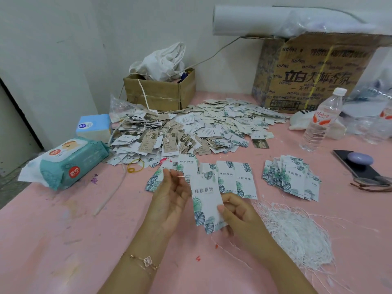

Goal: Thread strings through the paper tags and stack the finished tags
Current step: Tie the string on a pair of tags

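Left hand [169, 200]: at 6 o'clock, fingers curled, thumb and forefinger pinching a thin string [180, 176] near its tip.
Right hand [239, 213]: thumb and fingers pinch the lower edge of a leafy paper tag [206, 198].
Risk: held only at its bottom, the tag may wobble and the tip miss the hole, which I cannot see.
Tag position: its top sits at 3 o'clock of the string tip, near but apart.
Loose strings [297, 230]: 4 o'clock, beside the right hand.
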Available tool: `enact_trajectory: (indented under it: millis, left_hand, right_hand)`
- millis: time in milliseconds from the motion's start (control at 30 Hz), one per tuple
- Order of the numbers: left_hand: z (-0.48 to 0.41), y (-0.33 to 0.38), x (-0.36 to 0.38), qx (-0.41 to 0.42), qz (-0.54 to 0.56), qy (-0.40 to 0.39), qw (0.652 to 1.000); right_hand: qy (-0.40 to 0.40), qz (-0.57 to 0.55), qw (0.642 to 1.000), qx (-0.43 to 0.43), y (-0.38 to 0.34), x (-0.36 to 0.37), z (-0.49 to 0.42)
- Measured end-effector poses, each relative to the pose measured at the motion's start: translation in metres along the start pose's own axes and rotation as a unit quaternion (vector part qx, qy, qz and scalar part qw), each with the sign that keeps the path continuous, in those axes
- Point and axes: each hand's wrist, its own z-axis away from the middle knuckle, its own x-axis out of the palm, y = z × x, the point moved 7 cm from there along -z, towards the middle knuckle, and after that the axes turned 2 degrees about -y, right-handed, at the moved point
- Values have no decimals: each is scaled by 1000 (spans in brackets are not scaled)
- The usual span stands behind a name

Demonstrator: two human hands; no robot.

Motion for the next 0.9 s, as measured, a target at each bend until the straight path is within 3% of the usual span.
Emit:
enact_trajectory:
  millis: [100, 233, 900]
  left_hand:
    - [3, -6, -3, 8, -107, 26, 994]
    - [6, -20, -2, -5, -119, 26, 993]
    - [16, -46, -1, -61, -241, -3, 969]
  right_hand:
    - [38, -32, 999, -16, -6, -6, -1]
    - [89, -36, 995, -27, -9, -17, -2]
    - [102, -8, 994, -35, -6, -23, -2]
